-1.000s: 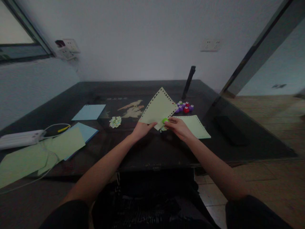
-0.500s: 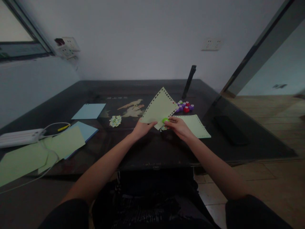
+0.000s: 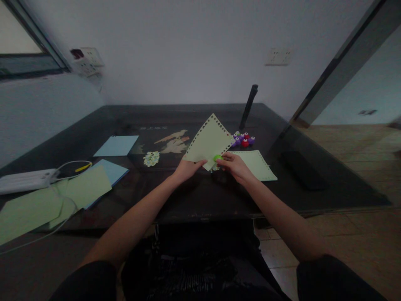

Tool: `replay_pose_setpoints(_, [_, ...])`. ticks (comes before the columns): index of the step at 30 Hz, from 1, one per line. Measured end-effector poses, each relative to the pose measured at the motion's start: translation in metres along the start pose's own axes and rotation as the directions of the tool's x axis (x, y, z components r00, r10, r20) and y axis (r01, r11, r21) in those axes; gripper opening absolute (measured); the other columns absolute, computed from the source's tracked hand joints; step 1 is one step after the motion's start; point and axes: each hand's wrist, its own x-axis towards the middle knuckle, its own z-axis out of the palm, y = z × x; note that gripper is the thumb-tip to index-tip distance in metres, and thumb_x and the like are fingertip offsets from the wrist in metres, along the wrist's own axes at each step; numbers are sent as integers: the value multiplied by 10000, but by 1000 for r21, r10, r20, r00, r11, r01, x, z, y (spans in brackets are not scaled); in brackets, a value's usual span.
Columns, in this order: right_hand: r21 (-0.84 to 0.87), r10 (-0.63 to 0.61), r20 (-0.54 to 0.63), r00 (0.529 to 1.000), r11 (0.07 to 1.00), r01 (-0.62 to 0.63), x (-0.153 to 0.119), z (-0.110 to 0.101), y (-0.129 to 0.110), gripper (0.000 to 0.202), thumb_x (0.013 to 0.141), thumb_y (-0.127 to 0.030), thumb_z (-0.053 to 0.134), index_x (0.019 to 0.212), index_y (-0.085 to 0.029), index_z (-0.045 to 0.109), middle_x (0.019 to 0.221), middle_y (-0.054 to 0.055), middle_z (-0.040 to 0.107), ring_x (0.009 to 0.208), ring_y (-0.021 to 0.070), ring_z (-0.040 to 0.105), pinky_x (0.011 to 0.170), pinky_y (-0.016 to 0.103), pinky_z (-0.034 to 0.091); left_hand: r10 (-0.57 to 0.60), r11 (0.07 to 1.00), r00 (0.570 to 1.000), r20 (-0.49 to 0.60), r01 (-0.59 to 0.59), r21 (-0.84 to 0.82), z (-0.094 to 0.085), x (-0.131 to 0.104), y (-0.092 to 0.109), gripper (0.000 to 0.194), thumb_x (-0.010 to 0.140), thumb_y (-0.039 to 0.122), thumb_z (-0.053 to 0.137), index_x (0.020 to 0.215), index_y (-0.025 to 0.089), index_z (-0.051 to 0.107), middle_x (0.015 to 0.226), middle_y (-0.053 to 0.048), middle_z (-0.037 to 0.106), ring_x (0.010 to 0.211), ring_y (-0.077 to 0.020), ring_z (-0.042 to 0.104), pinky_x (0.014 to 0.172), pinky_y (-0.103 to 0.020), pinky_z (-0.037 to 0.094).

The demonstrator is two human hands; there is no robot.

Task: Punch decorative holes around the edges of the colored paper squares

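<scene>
**Held a pale green sheet (image 3: 208,140) and a green punch (image 3: 217,158) above the desk (image 3: 191,200)**

Pinched the pale green sheet near its left corner with the left hand (image 3: 185,168), in a closed grip. Clasped the green punch at the lower right edge with the right hand (image 3: 235,165), likewise closed. Showed on the right a second sheet (image 3: 256,168) and punch cluster (image 3: 244,141), on the left a scrap pile (image 3: 151,159).

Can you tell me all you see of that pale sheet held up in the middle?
The pale green sheet looks like thin paper or card, with small dark holes along several edges; their shapes are unclear. It is tilted, one corner pointing up, above the dark table. The left hand grips its lower left; the right hand holds a green punch at its lower right edge.
</scene>
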Motion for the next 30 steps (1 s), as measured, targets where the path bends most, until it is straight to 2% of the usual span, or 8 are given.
replay_pose_setpoints(7, [-8,-25,14,1000,1000,25,-1,0,-1,253,567,-308,781,741,-182,646,734,15,636,653,127,547,524,248,340,29,1000,1000,7,-29,6,1,-1,-2,377,772,241,611,1136,143,589,1206,-104,614,1179,-218,519,1054,-379,351])
replay_pose_setpoints(15, [2,-18,9,1000,1000,18,0,-1,2,292,550,-316,789,763,-172,649,774,23,650,674,134,557,565,261,374,1,1000,1000,22,-2,22,0,-1,-1,390,777,253,607,1154,159,579,1213,-89,611,1224,-215,478,1069,-370,326])
replay_pose_setpoints(30, [2,-33,18,999,999,33,0,0,2,257,554,-311,773,735,-182,644,764,25,658,668,138,557,584,272,391,-24,999,999,30,23,26,1,-1,2,385,777,227,603,1156,162,578,1102,-93,665,1134,-226,550,1023,-400,377])
